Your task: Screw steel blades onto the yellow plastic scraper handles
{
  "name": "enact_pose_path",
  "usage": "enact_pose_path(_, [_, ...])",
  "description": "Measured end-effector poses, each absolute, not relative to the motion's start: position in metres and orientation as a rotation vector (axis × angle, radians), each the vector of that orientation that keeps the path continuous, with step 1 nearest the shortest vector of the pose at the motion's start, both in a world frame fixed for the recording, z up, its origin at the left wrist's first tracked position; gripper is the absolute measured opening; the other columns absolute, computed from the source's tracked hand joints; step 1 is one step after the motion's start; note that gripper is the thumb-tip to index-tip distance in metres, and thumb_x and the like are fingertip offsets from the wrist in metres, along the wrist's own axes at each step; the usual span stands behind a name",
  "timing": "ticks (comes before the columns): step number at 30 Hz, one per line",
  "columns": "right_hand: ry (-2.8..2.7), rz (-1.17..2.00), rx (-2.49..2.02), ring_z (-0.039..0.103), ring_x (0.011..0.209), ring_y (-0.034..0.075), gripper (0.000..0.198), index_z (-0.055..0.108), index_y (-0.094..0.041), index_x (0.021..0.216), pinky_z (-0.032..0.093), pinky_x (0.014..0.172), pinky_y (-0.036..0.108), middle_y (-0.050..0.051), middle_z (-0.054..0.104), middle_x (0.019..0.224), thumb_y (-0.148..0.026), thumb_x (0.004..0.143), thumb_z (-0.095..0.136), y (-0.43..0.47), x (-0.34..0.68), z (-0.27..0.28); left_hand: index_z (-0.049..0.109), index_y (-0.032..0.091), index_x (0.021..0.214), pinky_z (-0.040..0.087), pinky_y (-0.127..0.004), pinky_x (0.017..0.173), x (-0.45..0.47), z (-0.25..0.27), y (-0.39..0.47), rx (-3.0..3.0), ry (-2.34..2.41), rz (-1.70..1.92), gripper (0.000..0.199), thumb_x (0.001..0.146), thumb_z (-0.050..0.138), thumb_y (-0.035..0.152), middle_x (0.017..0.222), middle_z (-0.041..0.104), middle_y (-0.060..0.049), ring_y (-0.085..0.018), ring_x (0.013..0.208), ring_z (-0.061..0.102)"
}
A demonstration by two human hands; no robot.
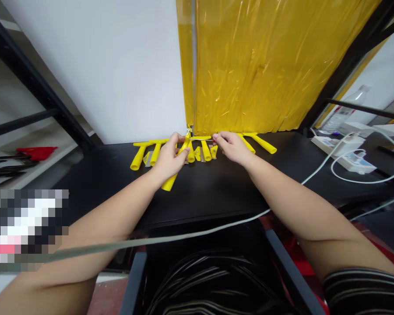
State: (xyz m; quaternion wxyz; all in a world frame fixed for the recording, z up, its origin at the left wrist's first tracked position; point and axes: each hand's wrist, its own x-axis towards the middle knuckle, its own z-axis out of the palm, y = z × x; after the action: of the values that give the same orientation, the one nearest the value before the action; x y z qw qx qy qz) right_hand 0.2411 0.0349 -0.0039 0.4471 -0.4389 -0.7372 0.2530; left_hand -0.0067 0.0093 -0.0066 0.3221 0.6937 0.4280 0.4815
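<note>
My left hand (pixel 170 157) is closed around a yellow plastic scraper (pixel 170 181), its hollow handle slanting down toward me. A small shiny metal part shows at the scraper's top end. My right hand (pixel 228 146) pinches a thin, straight metal piece (pixel 202 139), seen almost edge-on, that reaches left toward the head of the held scraper; whether the two touch I cannot tell. Between and beside my hands lie more yellow T-shaped scrapers (pixel 206 151). Small yellow pieces (pixel 197 154) and flat grey-brown blade-like pieces (pixel 203 154) lie among them.
The black tabletop (pixel 197 192) meets a white panel (pixel 124 78) and a yellow film-covered panel (pixel 265 65). Power strips (pixel 354 159) with white cables and a plastic bottle (pixel 344 109) are at right. A pale cable (pixel 190 236) crosses low before me. Black frame posts stand both sides.
</note>
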Motion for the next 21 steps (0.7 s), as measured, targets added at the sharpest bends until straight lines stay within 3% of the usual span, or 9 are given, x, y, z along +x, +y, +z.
enact_pose_path(3, [-1.841, 0.702, -1.073, 0.044, 0.058, 0.016, 0.053, 0.056, -0.022, 0.081, 0.035, 0.056, 0.030, -0.002, 0.046, 0.062, -0.073, 0.098, 0.049, 0.033, 0.240, -0.004, 0.047, 0.024, 0.104, 0.045, -0.023, 0.049, -0.003, -0.005, 0.008, 1.746, 1.052, 1.280, 0.031, 0.085, 0.072, 0.022, 0.116, 0.061, -0.005, -0.007, 0.056, 0.059])
enact_pose_path(7, [-1.917, 0.601, -0.911, 0.048, 0.065, 0.016, 0.036, 0.053, -0.025, 0.100, 0.040, 0.064, 0.029, -0.003, 0.054, 0.074, -0.055, 0.091, 0.070, 0.028, 0.235, -0.006, 0.043, 0.025, 0.105, 0.047, -0.022, 0.049, -0.004, -0.008, 0.015, 1.648, 1.040, 1.318, 0.032, 0.086, 0.069, 0.024, 0.119, 0.057, -0.006, -0.007, 0.057, 0.060])
enact_pose_path(10, [-1.885, 0.491, -1.043, 0.053, 0.070, 0.017, 0.032, 0.056, -0.022, 0.090, 0.041, 0.066, 0.030, 0.001, 0.059, 0.077, -0.053, 0.097, 0.060, 0.030, 0.234, -0.007, 0.045, 0.024, 0.105, 0.044, -0.019, 0.048, -0.007, -0.011, 0.016, 1.784, 1.131, 1.319, 0.029, 0.088, 0.068, 0.024, 0.121, 0.061, -0.006, -0.005, 0.056, 0.058])
enact_pose_path(14, [-1.889, 0.562, -1.133, 0.053, 0.067, 0.017, 0.050, 0.057, -0.020, 0.076, 0.039, 0.065, 0.030, 0.001, 0.054, 0.067, -0.059, 0.105, 0.041, 0.034, 0.236, -0.007, 0.047, 0.023, 0.107, 0.045, -0.019, 0.049, -0.005, -0.011, 0.014, 1.818, 1.104, 1.310, 0.030, 0.087, 0.069, 0.024, 0.126, 0.062, -0.008, -0.006, 0.058, 0.059])
enact_pose_path(18, [-1.959, 0.467, -0.935, 0.048, 0.065, 0.015, 0.028, 0.057, -0.022, 0.096, 0.039, 0.065, 0.029, -0.003, 0.055, 0.072, -0.049, 0.095, 0.065, 0.030, 0.235, -0.009, 0.044, 0.024, 0.109, 0.048, -0.023, 0.048, -0.004, -0.013, 0.019, 1.677, 1.061, 1.326, 0.035, 0.085, 0.070, 0.025, 0.125, 0.058, -0.009, -0.006, 0.055, 0.060])
enact_pose_path(21, [-1.919, 0.411, -0.934, 0.050, 0.066, 0.015, 0.023, 0.057, -0.022, 0.097, 0.040, 0.066, 0.030, -0.002, 0.059, 0.075, -0.041, 0.093, 0.068, 0.030, 0.235, -0.010, 0.048, 0.024, 0.109, 0.048, -0.025, 0.048, -0.007, -0.014, 0.020, 1.770, 1.123, 1.338, 0.032, 0.086, 0.069, 0.027, 0.128, 0.060, -0.010, -0.008, 0.054, 0.060])
